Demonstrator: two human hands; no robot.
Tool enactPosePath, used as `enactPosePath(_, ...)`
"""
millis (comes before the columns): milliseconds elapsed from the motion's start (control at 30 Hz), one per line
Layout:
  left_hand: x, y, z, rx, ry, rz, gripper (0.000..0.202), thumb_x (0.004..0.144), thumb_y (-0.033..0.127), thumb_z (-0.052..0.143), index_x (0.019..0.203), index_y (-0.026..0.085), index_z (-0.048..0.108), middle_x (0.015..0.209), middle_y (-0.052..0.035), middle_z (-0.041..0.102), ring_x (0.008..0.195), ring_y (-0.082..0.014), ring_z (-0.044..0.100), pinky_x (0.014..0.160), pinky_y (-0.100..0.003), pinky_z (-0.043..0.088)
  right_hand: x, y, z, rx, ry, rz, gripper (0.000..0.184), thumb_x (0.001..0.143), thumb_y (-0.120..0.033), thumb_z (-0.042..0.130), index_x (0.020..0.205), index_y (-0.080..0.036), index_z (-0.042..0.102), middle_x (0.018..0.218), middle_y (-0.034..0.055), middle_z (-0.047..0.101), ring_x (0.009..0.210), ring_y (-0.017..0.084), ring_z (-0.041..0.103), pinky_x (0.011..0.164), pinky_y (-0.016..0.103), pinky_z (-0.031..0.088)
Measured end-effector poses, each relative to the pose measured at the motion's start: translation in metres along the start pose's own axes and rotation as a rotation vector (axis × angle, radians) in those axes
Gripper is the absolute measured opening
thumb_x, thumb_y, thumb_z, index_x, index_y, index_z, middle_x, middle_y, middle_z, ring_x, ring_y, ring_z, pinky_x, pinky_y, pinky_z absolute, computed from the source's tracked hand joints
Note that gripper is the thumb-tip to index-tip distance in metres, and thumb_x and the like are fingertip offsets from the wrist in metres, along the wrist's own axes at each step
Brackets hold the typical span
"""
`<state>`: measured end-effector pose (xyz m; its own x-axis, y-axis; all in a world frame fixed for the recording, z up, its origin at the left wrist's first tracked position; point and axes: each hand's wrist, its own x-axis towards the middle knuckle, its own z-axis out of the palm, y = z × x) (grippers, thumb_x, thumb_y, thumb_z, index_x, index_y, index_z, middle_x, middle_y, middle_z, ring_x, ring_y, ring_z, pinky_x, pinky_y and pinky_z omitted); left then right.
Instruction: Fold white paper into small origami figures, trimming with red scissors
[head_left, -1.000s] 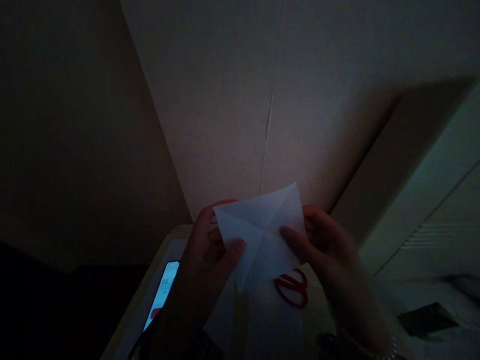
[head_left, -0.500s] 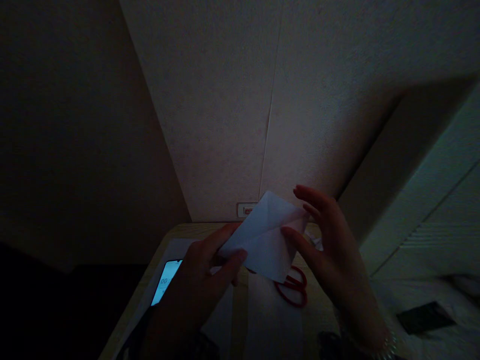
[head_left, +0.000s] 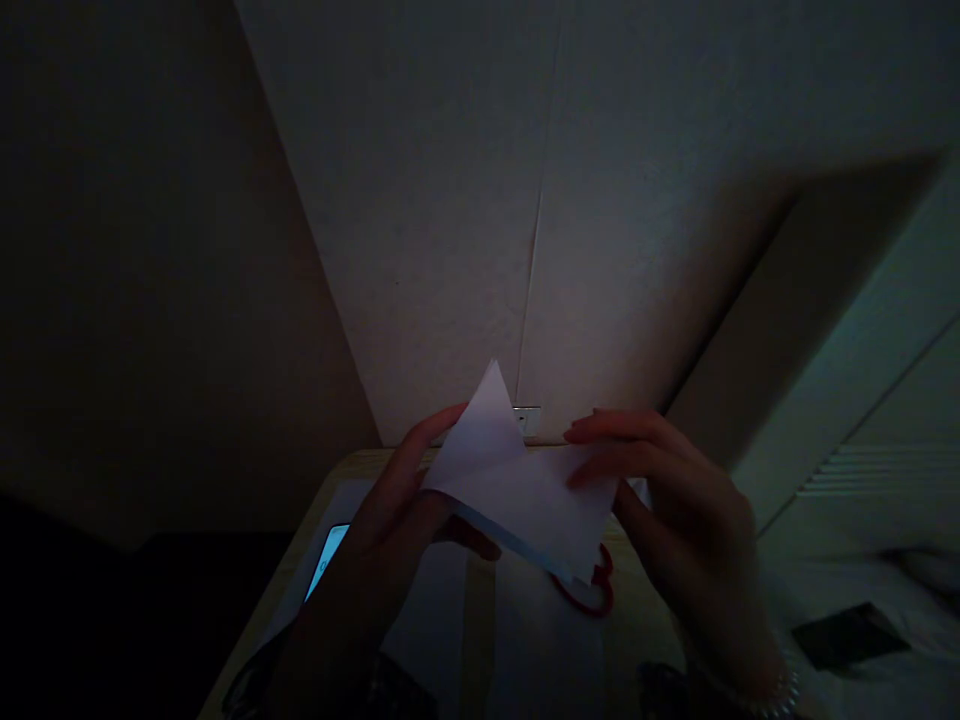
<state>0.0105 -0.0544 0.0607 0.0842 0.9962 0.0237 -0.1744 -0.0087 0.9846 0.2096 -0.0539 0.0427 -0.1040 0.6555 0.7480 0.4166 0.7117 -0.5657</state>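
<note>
A folded white sheet of paper (head_left: 517, 490) is held up in front of me in dim light, one corner pointing upward. My left hand (head_left: 397, 520) grips its left edge, fingers behind and thumb underneath. My right hand (head_left: 667, 500) holds the right side, fingers laid over the top of the paper and thumb below it. Red-handled scissors (head_left: 592, 590) lie on the wooden table (head_left: 480, 620) just under the paper, partly hidden by it.
A lit phone (head_left: 324, 565) lies at the table's left edge beside white sheets (head_left: 547, 650). A wall socket (head_left: 527, 417) sits on the wall behind the table. A dark flat object (head_left: 840, 635) rests on a pale surface at the right.
The paper has been turned and flattened, its corner now sticking upward. My right fingers moved from spread beside the sheet to lying over its top. My left thumb slid beneath it.
</note>
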Motion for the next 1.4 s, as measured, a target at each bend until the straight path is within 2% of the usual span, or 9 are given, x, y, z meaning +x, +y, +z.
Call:
enactPosePath(167, 0.007, -0.004, -0.001, -0.135, -0.013, -0.015, 0.045, 0.077, 0.027, 0.062, 0.121, 0.023, 0.062, 0.090, -0.0053, 0.075, 0.071, -0.0229, 0.072, 0.053, -0.029, 0.060, -0.002, 0.001, 0.000, -0.043, -0.004, -0.012, 0.025, 0.091, -0.007, 0.053, 0.084, -0.027, 0.067, 0.108, -0.0006, 0.063, 0.099, 0.016, 0.060, 0.081, 0.027, 0.047)
enactPosePath(300, 0.018, -0.014, -0.006, -0.320, -0.088, -0.100, 0.038, 0.077, 0.042, 0.067, 0.109, 0.022, 0.062, 0.083, -0.0033, 0.076, 0.063, -0.0254, 0.074, 0.050, -0.033, 0.061, -0.002, 0.002, -0.001, -0.095, -0.010, -0.045, 0.029, 0.090, -0.003, 0.052, 0.085, -0.027, 0.066, 0.110, -0.0020, 0.062, 0.101, 0.014, 0.060, 0.082, 0.026, 0.047)
enactPosePath(500, 0.011, -0.014, -0.002, -0.188, 0.081, -0.033, 0.038, 0.078, 0.036, 0.071, 0.110, 0.018, 0.061, 0.075, -0.0009, 0.074, 0.064, -0.0205, 0.073, 0.055, -0.029, 0.061, -0.001, 0.002, 0.000, -0.149, -0.014, -0.065, 0.028, 0.090, -0.004, 0.052, 0.086, -0.028, 0.066, 0.119, -0.0018, 0.058, 0.108, 0.016, 0.057, 0.087, 0.028, 0.047)
enactPosePath(667, 0.006, -0.012, 0.000, -0.093, 0.177, 0.048, 0.034, 0.076, 0.031, 0.072, 0.106, 0.016, 0.065, 0.073, -0.0002, 0.074, 0.067, -0.0198, 0.073, 0.058, -0.026, 0.060, -0.001, 0.000, 0.005, -0.077, 0.213, 0.079, 0.033, 0.092, -0.009, 0.048, 0.111, -0.032, 0.064, 0.135, 0.0021, 0.051, 0.128, 0.022, 0.047, 0.097, 0.036, 0.047)
enactPosePath(800, 0.008, -0.014, -0.001, -0.059, 0.191, 0.081, 0.029, 0.081, 0.034, 0.068, 0.105, 0.017, 0.064, 0.074, -0.0005, 0.075, 0.068, -0.0215, 0.075, 0.064, -0.028, 0.062, -0.002, 0.003, 0.010, 0.147, 0.152, 0.308, 0.024, 0.098, -0.031, 0.050, 0.120, -0.029, 0.057, 0.113, 0.0043, 0.065, 0.095, 0.017, 0.066, 0.079, 0.029, 0.057)
enactPosePath(933, 0.007, -0.013, 0.002, -0.073, 0.221, 0.102, 0.025, 0.084, 0.031, 0.065, 0.106, 0.017, 0.063, 0.083, -0.0031, 0.078, 0.075, -0.0235, 0.075, 0.070, -0.032, 0.063, 0.000, 0.005, 0.015, 0.308, 0.049, 0.432, 0.038, 0.092, -0.050, 0.054, 0.121, -0.026, 0.049, 0.104, 0.0057, 0.071, 0.082, 0.016, 0.071, 0.063, 0.024, 0.059)
enactPosePath(1033, 0.005, -0.011, 0.007, -0.072, 0.215, 0.051, 0.030, 0.084, 0.033, 0.066, 0.110, 0.019, 0.061, 0.089, -0.0038, 0.079, 0.077, -0.0230, 0.076, 0.071, -0.031, 0.063, 0.003, 0.001, 0.019, 0.351, -0.020, 0.481, 0.039, 0.086, -0.047, 0.063, 0.116, -0.024, 0.052, 0.096, 0.0047, 0.075, 0.076, 0.017, 0.072, 0.061, 0.026, 0.059)
enactPosePath(1167, 0.005, -0.012, 0.012, -0.110, 0.219, 0.119, 0.021, 0.084, 0.030, 0.065, 0.101, 0.018, 0.062, 0.086, -0.0033, 0.079, 0.076, -0.0230, 0.076, 0.068, -0.031, 0.063, 0.004, -0.001, 0.021, 0.366, -0.173, 0.571, 0.015, 0.082, -0.033, 0.070, 0.087, -0.020, 0.066, 0.072, 0.0014, 0.075, 0.061, 0.016, 0.070, 0.055, 0.025, 0.057)
enactPosePath(1400, 0.008, -0.012, 0.000, -0.021, 0.290, 0.110, 0.012, 0.078, 0.029, 0.072, 0.075, 0.020, 0.064, 0.065, 0.0029, 0.074, 0.059, -0.0155, 0.072, 0.054, -0.020, 0.055, 0.001, 0.005, 0.018, 0.434, -0.117, 0.598, 0.011, 0.079, -0.026, 0.072, 0.071, -0.019, 0.068, 0.057, -0.0027, 0.071, 0.049, 0.013, 0.067, 0.044, 0.020, 0.050)
